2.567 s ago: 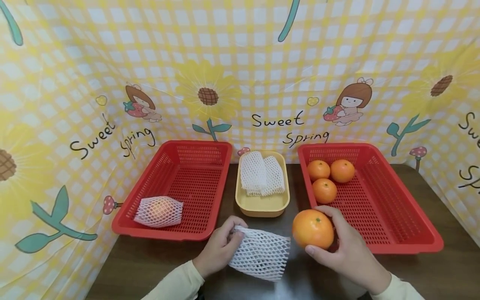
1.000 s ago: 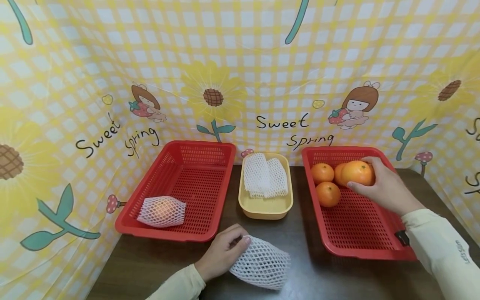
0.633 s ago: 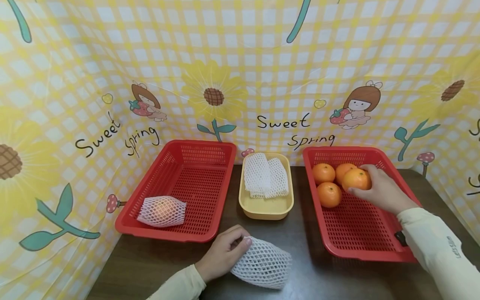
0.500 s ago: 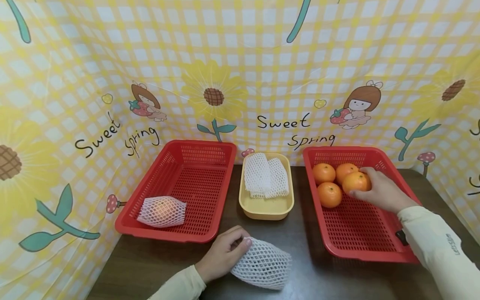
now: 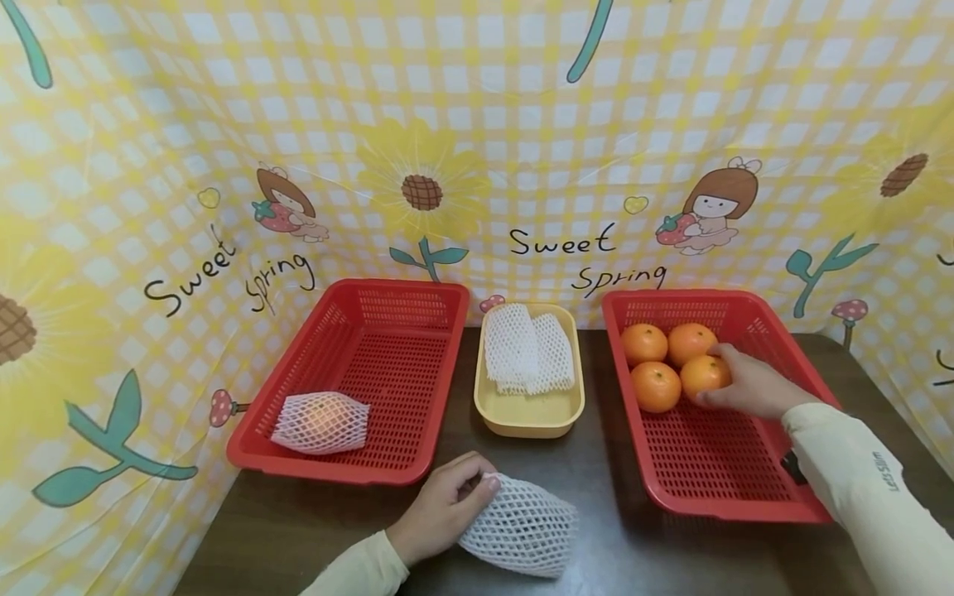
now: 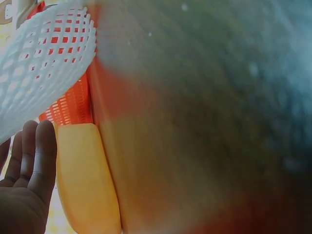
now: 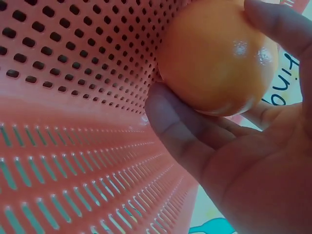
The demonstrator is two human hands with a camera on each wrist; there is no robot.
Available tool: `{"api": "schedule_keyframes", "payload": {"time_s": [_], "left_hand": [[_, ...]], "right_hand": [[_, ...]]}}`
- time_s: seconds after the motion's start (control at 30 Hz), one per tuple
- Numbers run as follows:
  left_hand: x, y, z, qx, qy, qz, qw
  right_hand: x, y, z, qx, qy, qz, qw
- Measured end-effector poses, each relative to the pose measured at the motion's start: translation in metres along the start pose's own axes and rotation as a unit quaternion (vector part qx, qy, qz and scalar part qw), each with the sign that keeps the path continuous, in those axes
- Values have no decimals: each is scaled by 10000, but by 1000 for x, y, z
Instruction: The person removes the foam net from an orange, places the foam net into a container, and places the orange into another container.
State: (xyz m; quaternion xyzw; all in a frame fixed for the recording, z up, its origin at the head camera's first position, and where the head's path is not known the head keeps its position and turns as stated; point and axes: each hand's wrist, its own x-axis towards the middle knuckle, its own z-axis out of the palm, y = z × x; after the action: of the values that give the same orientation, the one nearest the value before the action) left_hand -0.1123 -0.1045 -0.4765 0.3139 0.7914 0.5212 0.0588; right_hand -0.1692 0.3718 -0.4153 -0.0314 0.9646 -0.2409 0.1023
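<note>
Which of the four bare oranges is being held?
The near-right orange in the right red basket: the right hand has thumb and fingers around it, while the other three lie unheld.

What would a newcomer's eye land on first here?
Likely the bright oranges: four bare ones cluster toward the far left of the right-hand red basket, with the right hand gripping one. Next, the netted fruit alone near the front of the left-hand red basket. Then the white net sleeve in the left hand, front center.
</note>
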Motion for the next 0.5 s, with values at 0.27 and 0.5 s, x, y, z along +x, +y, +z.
{"api": "schedule_keyframes", "payload": {"time_s": [0.27,0.5], "left_hand": [[1,1,1,-53,-35,65,10000],[1,2,2,-46,-86,67,9999]], "right_hand": [[5,2,3,192,-341,167,9991],[4,5,6,247,-291,226,9990]]}}
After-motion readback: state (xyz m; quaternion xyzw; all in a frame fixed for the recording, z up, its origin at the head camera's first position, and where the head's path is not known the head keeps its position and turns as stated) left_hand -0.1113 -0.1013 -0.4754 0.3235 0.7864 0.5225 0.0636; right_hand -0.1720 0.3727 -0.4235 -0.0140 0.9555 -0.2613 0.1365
